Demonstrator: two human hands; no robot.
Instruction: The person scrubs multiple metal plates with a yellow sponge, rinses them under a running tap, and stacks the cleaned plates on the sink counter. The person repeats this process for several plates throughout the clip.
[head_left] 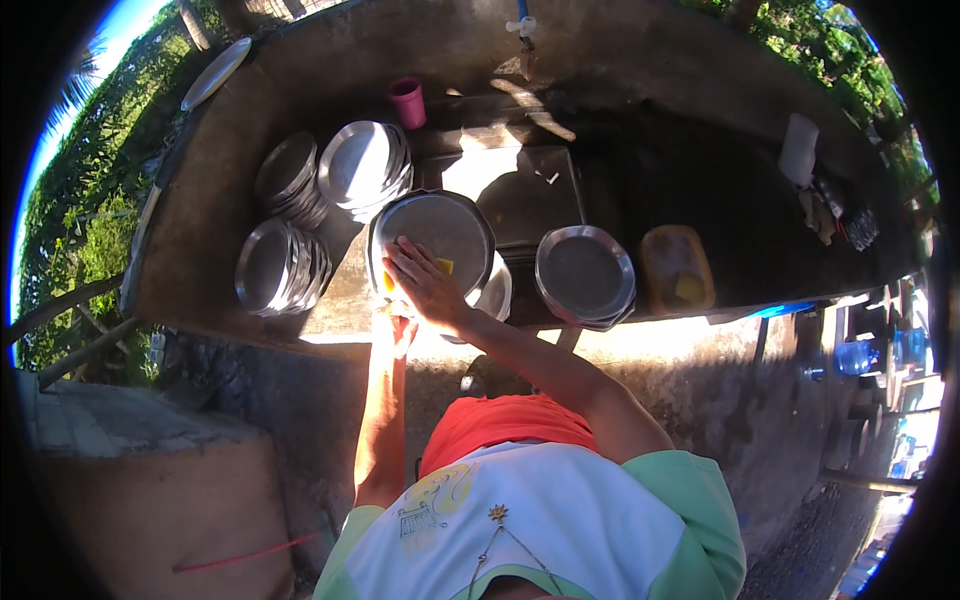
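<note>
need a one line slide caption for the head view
Right hand pressing a yellow sponge to a metal plate held by the left hand, beside stacked plates.

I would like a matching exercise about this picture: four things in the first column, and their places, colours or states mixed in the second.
Column one
1. Cup
2. Large plate
3. Plastic tub
4. Tap

Column two
A. Directly right of the rightmost plate stack
B. At the far wall, below a blue pipe
C. Pink
D. Touched by the right hand

Right pairs: 1-C, 2-D, 3-A, 4-B
</note>
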